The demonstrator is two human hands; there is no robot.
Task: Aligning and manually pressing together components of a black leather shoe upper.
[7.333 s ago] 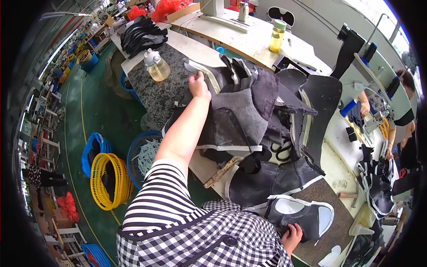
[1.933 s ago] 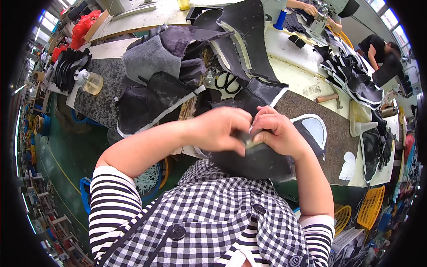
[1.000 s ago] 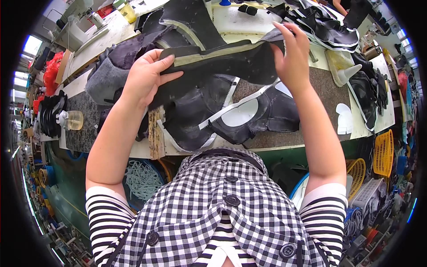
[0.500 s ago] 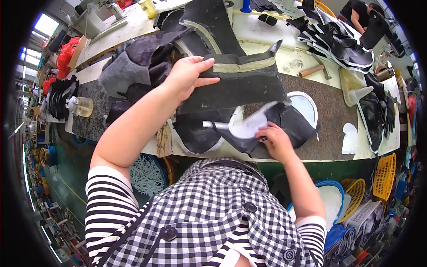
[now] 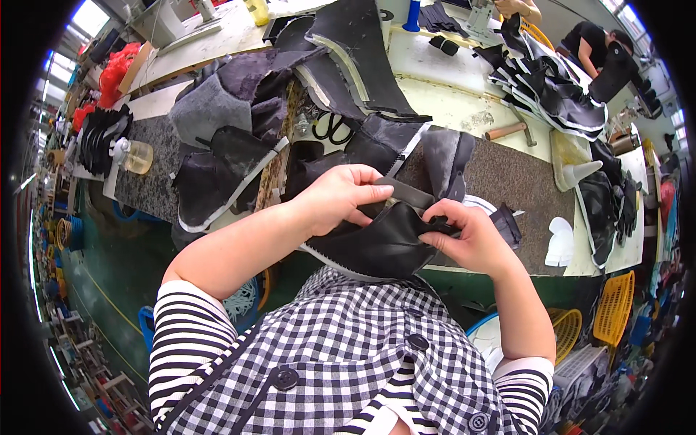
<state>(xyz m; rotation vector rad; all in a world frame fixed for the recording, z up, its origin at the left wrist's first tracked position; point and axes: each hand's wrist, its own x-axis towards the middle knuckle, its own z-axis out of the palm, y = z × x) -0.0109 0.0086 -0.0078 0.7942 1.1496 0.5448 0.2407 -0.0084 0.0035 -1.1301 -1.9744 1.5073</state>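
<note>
Near the table's front edge, a black leather shoe upper [image 5: 370,252] with a pale stitched edge is held in both my hands. My left hand [image 5: 346,196] grips its top, thumb along a dark folded strip [image 5: 407,193] that runs between the hands. My right hand [image 5: 467,235] pinches the other end of the upper between thumb and fingers. What lies inside the fold is hidden. Just beyond are more black pieces with pale edges [image 5: 384,141] and a grey-lined piece [image 5: 447,159]. Black-handled scissors [image 5: 333,129] lie behind my left hand.
A hammer [image 5: 511,132] lies at the right behind a brown mat [image 5: 529,192]. White cut-outs [image 5: 560,241], a glue container with a nozzle [image 5: 576,170] and stacked black uppers [image 5: 554,101] are farther right. A bottle [image 5: 134,156] stands left. Other people work at the far right.
My left hand has come down and nearer from the raised dark panel. My right hand has left the white-edged piece's lower spot, and both hands now meet on the black upper close to me.
</note>
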